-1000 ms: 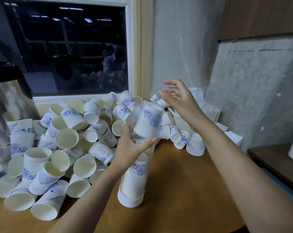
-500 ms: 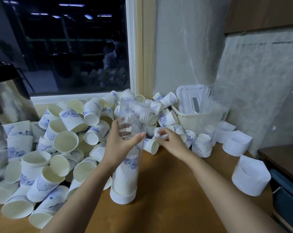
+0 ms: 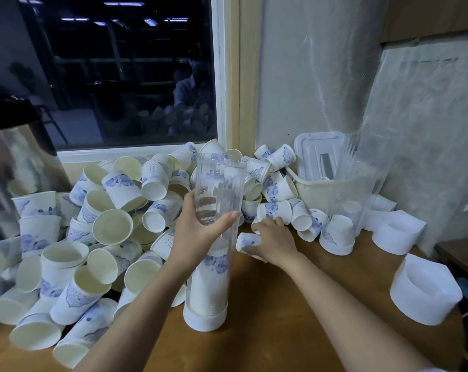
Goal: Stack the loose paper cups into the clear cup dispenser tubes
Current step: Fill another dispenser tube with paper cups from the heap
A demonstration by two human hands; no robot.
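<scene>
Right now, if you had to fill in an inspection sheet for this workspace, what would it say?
Surface: wooden table, bare in front, crowded at the back and left.
Job's things: clear dispenser tube upright on its white base, partly filled with stacked cups; pile of loose paper cups to its left and behind; second tube further right, a few cups inside.
Clutter: white plastic collars at right; cream basket and white lid by the wall.
Hands: left hand grips the clear dispenser tube; right hand grips a loose cup lying on the table.
Cables: nothing seen.
Surroundings: dark window, concrete wall, steel urn at left.

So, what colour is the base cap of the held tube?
White base cap, best in head view.
</scene>
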